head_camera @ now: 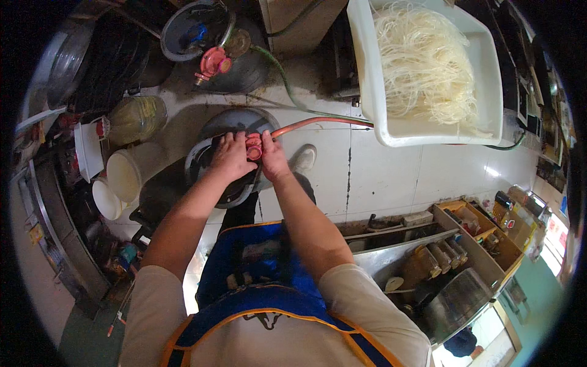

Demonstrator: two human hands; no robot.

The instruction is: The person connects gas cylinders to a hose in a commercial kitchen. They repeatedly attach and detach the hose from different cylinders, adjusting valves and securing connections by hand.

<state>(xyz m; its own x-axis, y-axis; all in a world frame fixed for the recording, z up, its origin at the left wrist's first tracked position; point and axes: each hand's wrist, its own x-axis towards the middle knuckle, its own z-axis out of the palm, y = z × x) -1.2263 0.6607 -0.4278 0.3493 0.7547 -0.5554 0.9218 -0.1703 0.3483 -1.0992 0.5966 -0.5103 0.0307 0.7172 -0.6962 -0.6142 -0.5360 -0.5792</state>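
On top of a dark gas cylinder (243, 120), both my hands are at a red gas regulator (254, 147) with a pinkish round knob. My left hand (233, 158) lies against the regulator's left side, over the cylinder's collar ring (197, 158). The thumb and fingers of my right hand (273, 156) are at its right side, where an orange-red hose (307, 122) joins. Beyond, a second cylinder (247, 66) carries another red regulator (213, 63) with a green hose (286, 82).
A white plastic tub (381, 133) of pale translucent noodles stands at the upper right. Pale buckets (123, 176) and a large plastic jug (137, 119) are at the left. A metal counter (390, 257) with jars and wooden compartments (472, 218) lies at the lower right. Hoses cross the tiled floor (380, 174).
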